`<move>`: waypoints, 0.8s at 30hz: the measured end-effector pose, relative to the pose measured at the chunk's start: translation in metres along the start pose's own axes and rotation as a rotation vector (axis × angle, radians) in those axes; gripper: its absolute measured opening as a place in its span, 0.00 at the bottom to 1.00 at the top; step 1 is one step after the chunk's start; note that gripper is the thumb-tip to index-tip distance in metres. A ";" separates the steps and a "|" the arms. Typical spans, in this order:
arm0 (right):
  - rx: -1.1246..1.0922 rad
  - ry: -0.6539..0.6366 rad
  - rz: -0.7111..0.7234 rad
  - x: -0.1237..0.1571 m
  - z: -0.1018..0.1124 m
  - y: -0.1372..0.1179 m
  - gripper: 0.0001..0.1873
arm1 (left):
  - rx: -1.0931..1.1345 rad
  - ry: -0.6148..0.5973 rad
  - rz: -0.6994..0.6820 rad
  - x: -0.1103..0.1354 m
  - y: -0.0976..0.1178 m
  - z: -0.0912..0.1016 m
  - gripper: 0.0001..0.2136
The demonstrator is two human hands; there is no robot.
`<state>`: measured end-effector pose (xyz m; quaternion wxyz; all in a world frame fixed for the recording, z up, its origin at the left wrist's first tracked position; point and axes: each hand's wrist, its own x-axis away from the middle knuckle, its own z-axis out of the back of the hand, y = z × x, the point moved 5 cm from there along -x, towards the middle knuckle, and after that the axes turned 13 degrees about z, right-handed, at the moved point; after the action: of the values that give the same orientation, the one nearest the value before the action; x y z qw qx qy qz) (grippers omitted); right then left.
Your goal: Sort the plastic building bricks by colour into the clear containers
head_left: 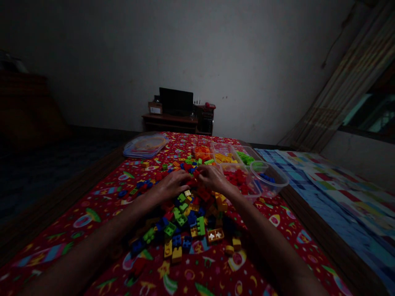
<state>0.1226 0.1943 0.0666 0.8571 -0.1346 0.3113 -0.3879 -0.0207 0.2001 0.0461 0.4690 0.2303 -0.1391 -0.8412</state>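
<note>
Figure: the left hand [170, 186] and right hand [213, 177] are resting fingers-down on the far edge of the block pile [188, 218], grip impossible to tell, while beyond the pile clear tubs [279, 185] are holding colour-sorted blocks and many mixed blocks are lying loose.

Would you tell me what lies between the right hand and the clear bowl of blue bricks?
In the head view, a clear tub of red bricks sits between right hand and bowl.
</note>
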 end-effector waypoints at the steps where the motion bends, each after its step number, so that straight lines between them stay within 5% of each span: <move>1: -0.055 0.017 -0.043 0.000 0.001 0.003 0.15 | 0.035 0.003 0.046 -0.001 -0.001 0.003 0.10; 8: -0.561 0.070 -0.303 0.001 -0.011 0.020 0.16 | 0.557 -0.030 0.334 -0.003 -0.004 0.010 0.25; 14: -1.124 0.015 -0.203 0.001 -0.024 -0.004 0.14 | 0.307 0.165 0.340 -0.001 -0.001 0.017 0.23; 20: -1.119 0.035 -0.261 0.004 -0.030 0.002 0.18 | 0.106 0.203 0.327 0.006 0.018 0.022 0.29; 24: -1.058 0.062 -0.320 0.004 -0.026 0.007 0.14 | 0.311 0.058 0.322 0.005 0.021 0.013 0.37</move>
<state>0.1121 0.1965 0.0412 0.5933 -0.5809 0.4645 -0.3079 -0.0142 0.1848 0.0656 0.5601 0.2988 -0.2884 -0.7168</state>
